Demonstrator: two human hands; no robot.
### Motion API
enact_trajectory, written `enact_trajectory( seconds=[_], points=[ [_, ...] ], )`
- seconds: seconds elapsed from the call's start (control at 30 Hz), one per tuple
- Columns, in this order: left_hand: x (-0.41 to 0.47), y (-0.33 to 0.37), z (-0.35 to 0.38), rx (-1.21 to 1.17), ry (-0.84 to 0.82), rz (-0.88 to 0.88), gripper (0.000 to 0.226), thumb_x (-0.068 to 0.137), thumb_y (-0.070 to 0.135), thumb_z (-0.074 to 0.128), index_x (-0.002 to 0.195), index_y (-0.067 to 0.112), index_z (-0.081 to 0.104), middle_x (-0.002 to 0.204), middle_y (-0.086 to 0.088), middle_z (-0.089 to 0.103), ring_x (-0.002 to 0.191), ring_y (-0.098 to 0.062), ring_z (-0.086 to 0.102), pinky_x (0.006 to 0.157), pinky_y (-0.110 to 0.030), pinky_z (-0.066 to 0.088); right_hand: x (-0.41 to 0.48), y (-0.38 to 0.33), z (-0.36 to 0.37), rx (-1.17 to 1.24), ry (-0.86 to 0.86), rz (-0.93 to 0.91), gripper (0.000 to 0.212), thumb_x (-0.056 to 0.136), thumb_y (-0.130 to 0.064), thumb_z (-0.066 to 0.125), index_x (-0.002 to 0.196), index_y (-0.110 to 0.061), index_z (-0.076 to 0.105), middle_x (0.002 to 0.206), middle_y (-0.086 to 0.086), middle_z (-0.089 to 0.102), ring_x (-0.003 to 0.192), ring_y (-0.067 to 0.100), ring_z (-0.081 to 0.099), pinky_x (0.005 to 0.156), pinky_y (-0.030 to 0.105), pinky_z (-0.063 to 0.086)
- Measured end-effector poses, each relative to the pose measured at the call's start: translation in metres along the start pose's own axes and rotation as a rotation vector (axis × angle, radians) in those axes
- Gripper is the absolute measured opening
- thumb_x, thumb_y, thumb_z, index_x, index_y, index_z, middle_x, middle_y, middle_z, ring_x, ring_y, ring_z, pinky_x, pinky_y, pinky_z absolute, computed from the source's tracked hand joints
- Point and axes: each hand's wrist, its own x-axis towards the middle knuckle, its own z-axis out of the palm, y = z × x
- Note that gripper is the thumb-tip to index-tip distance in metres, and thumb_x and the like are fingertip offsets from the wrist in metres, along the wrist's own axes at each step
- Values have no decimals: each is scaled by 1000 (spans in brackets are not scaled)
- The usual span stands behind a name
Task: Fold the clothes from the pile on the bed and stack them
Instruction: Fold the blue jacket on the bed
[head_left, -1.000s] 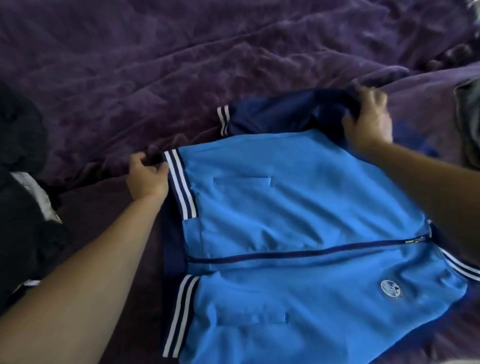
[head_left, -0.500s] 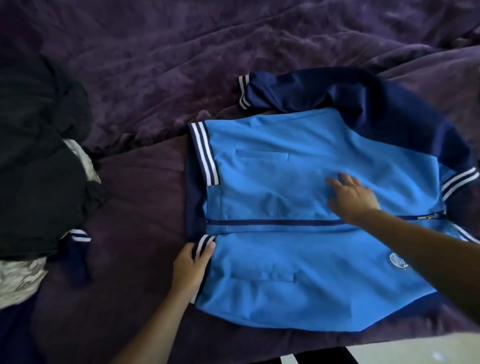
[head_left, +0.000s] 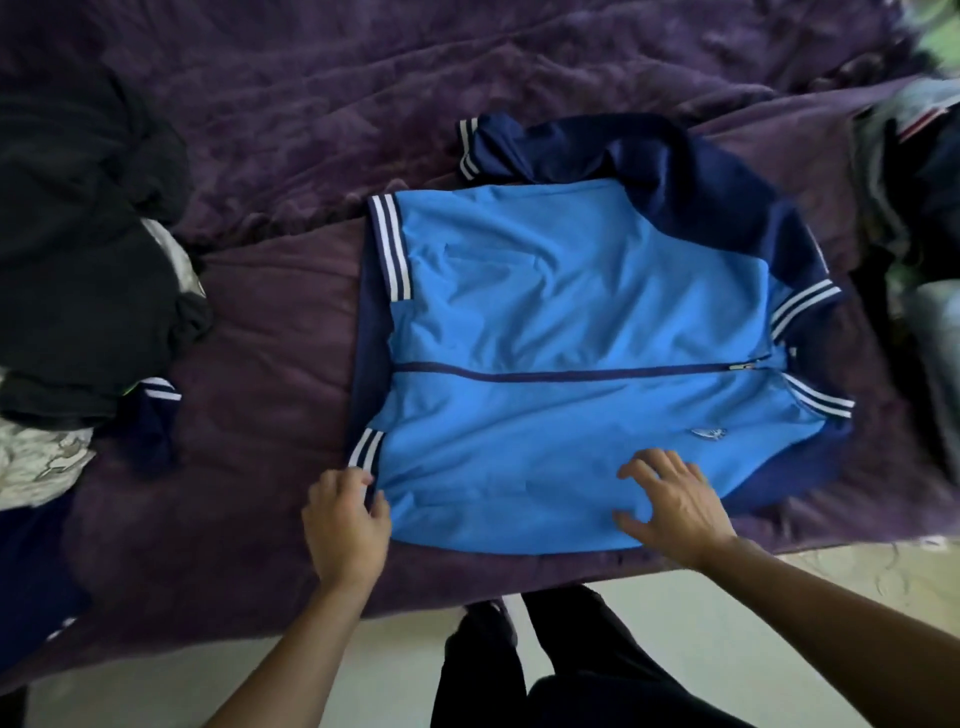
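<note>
- While the light-blue zip-up track jacket (head_left: 571, 291) with navy sleeves lies flat, front up and zipped, on the quilted purple bedspread (head_left: 260, 312), both hands are at its near edge.
- Grip of the left hand (head_left: 345, 519): closed on the near corner of the jacket's white-striped hem, fingers curled round the fabric edge.
- Grip of the right hand (head_left: 675, 506): open, fingers spread, palm flat on the near front panel.
- Far navy sleeve is folded along the jacket's far side, with its striped cuff (head_left: 467, 150) at the left end.
- At left on the bed, a heap of dark clothes (head_left: 78, 234), well apart from the jacket.
- At the right edge, a blurred heap of mixed garments (head_left: 924, 218), near the collar.
- Below, black trousers (head_left: 519, 670) over a pale floor (head_left: 831, 597) beside the bed.
</note>
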Motion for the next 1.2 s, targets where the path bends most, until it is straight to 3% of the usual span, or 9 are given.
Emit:
enact_trajectory(
  seconds=[0.1, 0.23, 0.33, 0.63, 0.77, 0.87, 0.97, 1.07, 1.2],
  points=[
    [-30, 11, 23, 88, -161, 308, 47, 58, 29, 88, 97, 13, 68, 97, -8, 61, 91, -34, 59, 74, -44, 48, -31, 2, 27, -191, -192, -46, 77, 65, -55, 74, 133, -26, 56, 143, 8, 48, 131, 31, 46, 96, 48, 43],
    [-45, -3, 55, 464, -385, 331, 84, 73, 48, 74, 144, 28, 36, 146, -9, 36, 134, -30, 34, 103, -46, 32, -29, 12, 40, -160, -79, 127, 27, 92, -31, 58, 117, -25, 65, 130, 0, 60, 124, 25, 53, 96, 40, 36],
    [-31, -13, 52, 482, -292, 317, 57, 81, 30, 70, 134, 24, 50, 134, -11, 48, 126, -32, 41, 97, -46, 34, -11, 14, 20, 7, 41, 257, 16, 95, -25, 53, 99, -18, 67, 97, 7, 71, 94, 34, 64, 80, 39, 41],
    [90, 29, 18, 106, 163, 180, 18, 88, 14, 54, 104, 13, 62, 108, -18, 60, 105, -39, 50, 83, -49, 37, 106, 32, -56, 42, 274, 380, 25, 96, -24, 47, 114, -17, 63, 113, 20, 63, 106, 40, 55, 85, 43, 42],
    [98, 55, 17, -33, 314, 328, 20, 83, 17, 56, 103, 12, 61, 110, -15, 56, 104, -37, 50, 84, -47, 38, 90, -5, -30, 45, 513, -45, 20, 85, -21, 57, 100, -13, 66, 97, 12, 64, 96, 36, 59, 75, 43, 47],
    [42, 60, 45, -92, 186, 722, 16, 82, 24, 62, 86, 9, 61, 89, -14, 56, 85, -35, 54, 73, -45, 43, 56, -38, 24, -63, 146, -327, 47, 72, -36, 72, 115, -18, 65, 123, 10, 61, 117, 30, 56, 88, 42, 46],
    [-16, 30, 82, 274, -268, 747, 50, 71, 51, 72, 109, 19, 64, 116, -9, 57, 108, -31, 52, 86, -44, 42, 34, -27, 61, -357, -227, -233, 45, 85, -38, 56, 129, -26, 54, 145, 0, 44, 142, 20, 28, 112, 43, 21],
    [-34, 0, 96, 354, -382, 549, 25, 81, 31, 68, 104, 21, 64, 128, -3, 53, 118, -26, 49, 90, -42, 38, 15, -9, 60, -166, -96, -144, 20, 86, -36, 58, 93, -19, 64, 93, 3, 69, 97, 27, 64, 83, 33, 36],
    [-41, 11, 73, 125, -415, 613, 15, 70, 2, 65, 74, 14, 56, 77, -1, 59, 81, -27, 59, 71, -36, 38, -24, 6, 29, -21, -132, -36, 37, 85, -51, 60, 66, -22, 47, 61, 3, 56, 62, 29, 51, 55, 30, 29]
  ],
)
